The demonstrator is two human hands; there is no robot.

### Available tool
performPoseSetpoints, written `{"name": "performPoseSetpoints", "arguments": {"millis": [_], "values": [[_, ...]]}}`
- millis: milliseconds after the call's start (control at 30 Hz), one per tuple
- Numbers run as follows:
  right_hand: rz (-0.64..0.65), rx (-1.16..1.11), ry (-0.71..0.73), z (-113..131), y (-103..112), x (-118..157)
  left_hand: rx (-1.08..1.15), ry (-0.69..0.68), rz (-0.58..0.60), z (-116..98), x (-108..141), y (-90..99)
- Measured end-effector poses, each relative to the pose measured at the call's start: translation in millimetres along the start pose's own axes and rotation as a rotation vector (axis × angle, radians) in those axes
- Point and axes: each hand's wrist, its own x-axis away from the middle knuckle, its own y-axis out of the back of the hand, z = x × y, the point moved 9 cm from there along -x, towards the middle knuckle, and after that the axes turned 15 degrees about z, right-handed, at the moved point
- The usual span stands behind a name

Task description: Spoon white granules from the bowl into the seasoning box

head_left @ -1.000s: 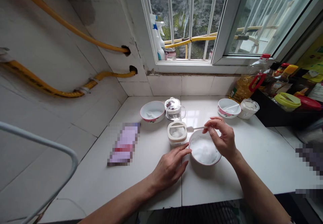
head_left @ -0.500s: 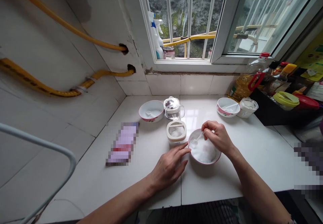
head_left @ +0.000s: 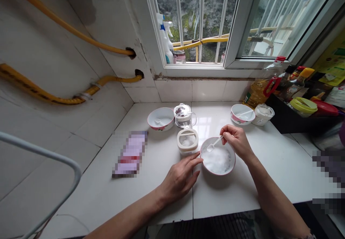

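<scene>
My right hand (head_left: 235,141) pinches the handle of a small white spoon (head_left: 215,144), whose scoop is over the left part of a bowl (head_left: 234,163). White granules (head_left: 219,160) fill much of that bowl. At the bowl's left rim are the fingertips of my left hand (head_left: 181,177), its fingers stretched out and apart, the palm beside the bowl. Just behind my left hand stands a clear jar with a cream rim (head_left: 188,142); white granules show inside and its clear lid (head_left: 185,118) is raised at the back.
A flowered bowl with a spoon (head_left: 161,118) sits at the back left, near a lidded jar (head_left: 182,110). Back right are another flowered bowl (head_left: 242,115), a white jar (head_left: 264,114) and an oil bottle (head_left: 260,88). A blurred purple packet (head_left: 132,153) lies left.
The spoon has moved slightly up and right with my right hand, and more of its handle shows. My left hand stays at the bowl's rim.
</scene>
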Motion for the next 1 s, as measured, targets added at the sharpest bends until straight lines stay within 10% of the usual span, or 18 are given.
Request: {"name": "performPoseSetpoints", "arguments": {"millis": [167,700,1000], "values": [[0.113,0.181,0.07,10,-21,-1,-0.002,0.0,0.004,0,0,-0.1],[0.034,-0.324,-0.068,-16,2,-6,0.001,-0.006,-0.003,1,0,-0.6],[-0.02,0.061,0.393,41,-25,13,-0.008,0.001,0.009,0,0,-0.7]]}}
